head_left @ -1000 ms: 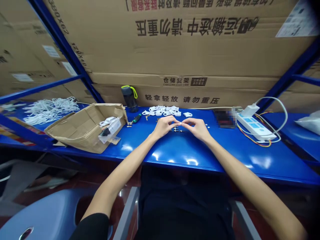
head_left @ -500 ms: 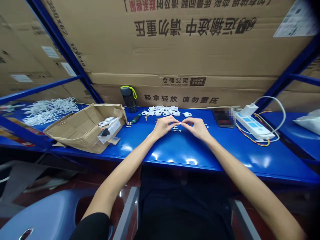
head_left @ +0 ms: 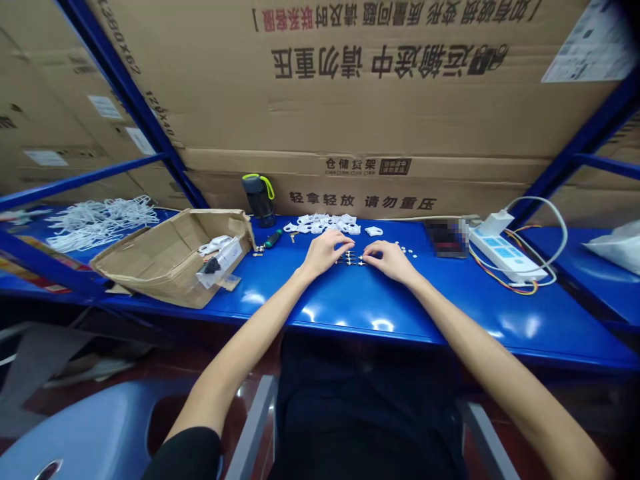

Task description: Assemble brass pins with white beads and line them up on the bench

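Observation:
Several small metal pins with white parts (head_left: 351, 258) lie in a short row on the blue table (head_left: 320, 300). My left hand (head_left: 327, 253) is at the left of the row, thumb and forefinger apart, nothing visible between them. At the right end of the row, my right hand (head_left: 390, 259) pinches a small white-and-metal piece (head_left: 363, 259). Behind both hands is a pile of white plastic parts (head_left: 327, 222), with one more white part (head_left: 373, 231) to its right. Tiny white bits (head_left: 410, 252) lie beyond my right hand.
On the left are an open cardboard box (head_left: 150, 260), a green-handled screwdriver (head_left: 273, 238), a dark bottle (head_left: 260, 202) and white cords (head_left: 103, 222). A dark device (head_left: 447, 239) and a white power strip (head_left: 507, 255) with cables sit at the right.
My hands have separated, after their fingertips met over the row. My right hand has come down to the row's right end; my left thumb and forefinger have opened.

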`<move>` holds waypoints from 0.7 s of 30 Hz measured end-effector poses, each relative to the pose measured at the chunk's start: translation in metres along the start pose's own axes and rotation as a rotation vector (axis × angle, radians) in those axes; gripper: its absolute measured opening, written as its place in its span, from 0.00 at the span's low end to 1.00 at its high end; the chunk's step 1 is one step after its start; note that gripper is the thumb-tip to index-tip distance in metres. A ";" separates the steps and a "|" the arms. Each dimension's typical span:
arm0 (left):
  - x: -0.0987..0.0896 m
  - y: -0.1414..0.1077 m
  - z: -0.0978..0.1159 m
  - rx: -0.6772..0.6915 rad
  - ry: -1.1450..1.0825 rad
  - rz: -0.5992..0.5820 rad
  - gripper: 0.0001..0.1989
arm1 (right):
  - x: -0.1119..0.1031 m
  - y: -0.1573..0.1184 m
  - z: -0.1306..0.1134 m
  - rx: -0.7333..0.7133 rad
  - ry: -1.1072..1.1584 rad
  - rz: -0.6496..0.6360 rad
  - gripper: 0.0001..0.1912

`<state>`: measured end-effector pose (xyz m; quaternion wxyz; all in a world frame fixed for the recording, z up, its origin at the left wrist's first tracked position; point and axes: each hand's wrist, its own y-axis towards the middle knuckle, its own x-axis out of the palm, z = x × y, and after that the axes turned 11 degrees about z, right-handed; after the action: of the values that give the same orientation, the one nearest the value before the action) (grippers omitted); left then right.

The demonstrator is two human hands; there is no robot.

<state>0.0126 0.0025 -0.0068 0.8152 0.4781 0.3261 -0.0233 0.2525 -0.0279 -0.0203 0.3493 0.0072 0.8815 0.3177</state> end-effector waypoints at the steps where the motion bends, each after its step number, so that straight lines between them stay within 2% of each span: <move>1: 0.000 0.000 0.000 0.005 0.005 0.006 0.12 | 0.002 0.000 0.002 -0.002 -0.011 -0.006 0.06; 14: -0.001 0.001 -0.004 -0.010 0.075 0.071 0.11 | 0.001 0.000 0.001 -0.023 -0.054 -0.022 0.05; 21: -0.006 0.003 -0.001 -0.060 0.147 0.025 0.09 | 0.000 0.002 0.003 -0.025 -0.089 -0.069 0.06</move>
<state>0.0081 0.0030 -0.0014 0.8032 0.4579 0.3798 0.0318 0.2542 -0.0251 -0.0206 0.3988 -0.0137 0.8608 0.3158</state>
